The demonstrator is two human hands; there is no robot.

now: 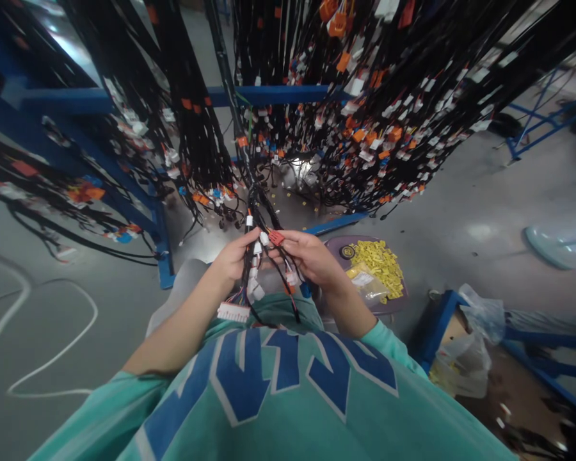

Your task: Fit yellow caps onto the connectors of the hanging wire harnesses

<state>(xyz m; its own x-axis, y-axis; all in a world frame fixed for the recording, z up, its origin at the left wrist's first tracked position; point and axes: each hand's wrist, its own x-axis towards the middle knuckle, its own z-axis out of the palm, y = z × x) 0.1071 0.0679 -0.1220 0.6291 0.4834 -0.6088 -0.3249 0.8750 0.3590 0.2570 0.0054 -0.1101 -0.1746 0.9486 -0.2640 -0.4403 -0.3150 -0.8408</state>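
Observation:
A black wiring harness (250, 186) hangs down in front of me from the blue frame, its branches ending in several plugs above my lap. My left hand (235, 257) is closed around one branch, thumb on top beside small white connectors (258, 247). Between the thumb and fingers of my right hand (312, 255) is a red connector (276, 237), with thin coloured wires running into it. Below the hands dangle a wide white connector (233, 312) and loose wire ends. An orange and a blue plug hang near my right palm, partly hidden.
Dense bundles of harnesses (355, 147) hang from a blue rack rail (278, 95) ahead. At my right, a stool (333, 246) carries many small yellow clips (379, 262), a plastic bag (367, 285) and a black roll (347, 251). A white hose (52, 368) lies on the floor at left.

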